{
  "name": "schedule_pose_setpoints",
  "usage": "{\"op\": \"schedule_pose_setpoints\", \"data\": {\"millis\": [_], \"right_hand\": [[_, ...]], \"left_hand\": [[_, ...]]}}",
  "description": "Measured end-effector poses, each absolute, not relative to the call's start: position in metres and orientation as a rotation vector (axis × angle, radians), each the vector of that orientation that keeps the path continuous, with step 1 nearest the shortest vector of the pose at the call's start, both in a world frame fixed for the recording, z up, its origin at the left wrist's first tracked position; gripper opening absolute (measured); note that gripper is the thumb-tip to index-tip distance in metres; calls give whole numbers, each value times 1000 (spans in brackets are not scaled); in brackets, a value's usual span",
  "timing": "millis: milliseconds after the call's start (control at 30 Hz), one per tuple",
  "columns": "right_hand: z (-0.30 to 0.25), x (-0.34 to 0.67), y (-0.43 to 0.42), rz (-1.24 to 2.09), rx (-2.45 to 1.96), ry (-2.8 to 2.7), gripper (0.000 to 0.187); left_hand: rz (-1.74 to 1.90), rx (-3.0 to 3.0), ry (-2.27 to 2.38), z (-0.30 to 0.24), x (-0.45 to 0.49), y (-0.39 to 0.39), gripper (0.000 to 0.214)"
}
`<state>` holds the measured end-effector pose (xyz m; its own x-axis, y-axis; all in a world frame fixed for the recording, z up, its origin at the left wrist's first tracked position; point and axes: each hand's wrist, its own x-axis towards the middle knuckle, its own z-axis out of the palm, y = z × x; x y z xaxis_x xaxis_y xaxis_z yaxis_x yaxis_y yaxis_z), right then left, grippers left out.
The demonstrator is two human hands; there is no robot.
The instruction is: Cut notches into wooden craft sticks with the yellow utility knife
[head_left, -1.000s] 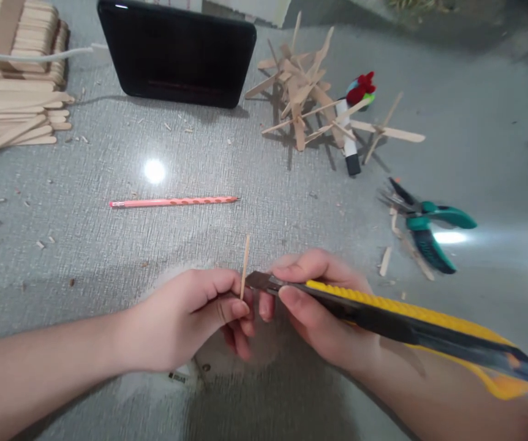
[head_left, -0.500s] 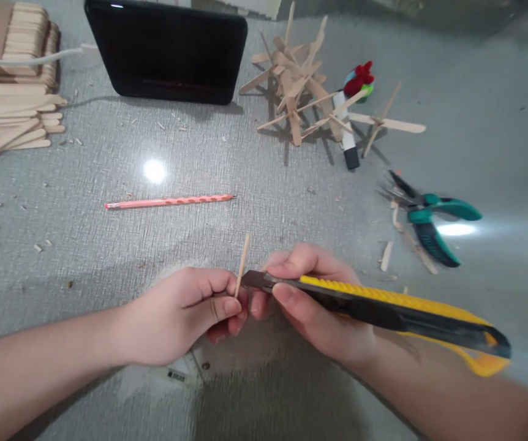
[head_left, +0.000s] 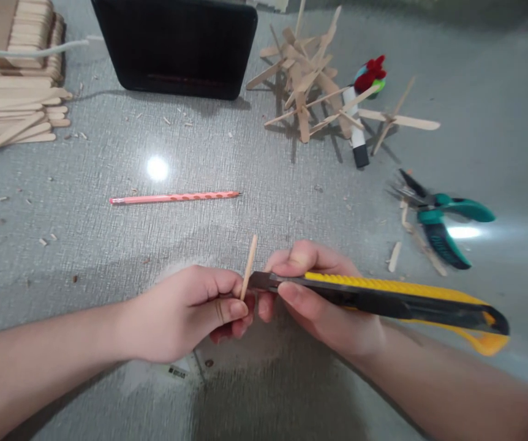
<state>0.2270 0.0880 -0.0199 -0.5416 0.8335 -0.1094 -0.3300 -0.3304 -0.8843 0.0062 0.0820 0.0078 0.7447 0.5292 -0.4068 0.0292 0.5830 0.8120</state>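
Observation:
My left hand [head_left: 204, 306] pinches the lower end of a thin wooden stick [head_left: 250, 263] between thumb and fingers; its free end points up and away from me. My right hand [head_left: 319, 294] grips a yellow and black utility knife [head_left: 397, 300] near its front, handle stretching off to the right. The knife's dark blade tip is at the right side of the stick, just above my left thumb; whether it cuts into the wood I cannot tell. Beyond my hands a pink pencil [head_left: 176, 198] lies on the table.
Green-handled pliers [head_left: 438, 214] lie open at the right among wood offcuts. Crossed craft sticks [head_left: 305, 79] stand in a heap at the back, by a white glue stick [head_left: 356, 135] with a black cap. A black tablet-like screen [head_left: 176, 49] and stacked craft sticks [head_left: 20, 116] are farther left.
The whole scene has shifted slightly right in view as the camera moved. Both hands keep their holds, and the knife handle sits a little more level.

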Motion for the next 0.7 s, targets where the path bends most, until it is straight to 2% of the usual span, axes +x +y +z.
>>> {"op": "schedule_pose_setpoints", "data": {"millis": [533,700], "right_hand": [[-19,221,96,2050,-700,-924,5],[-22,225,100,1931,-776,-1000,7]], "left_hand": [[370,711,739,8,15,77,18],[396,591,692,7,16,78,21]]}}
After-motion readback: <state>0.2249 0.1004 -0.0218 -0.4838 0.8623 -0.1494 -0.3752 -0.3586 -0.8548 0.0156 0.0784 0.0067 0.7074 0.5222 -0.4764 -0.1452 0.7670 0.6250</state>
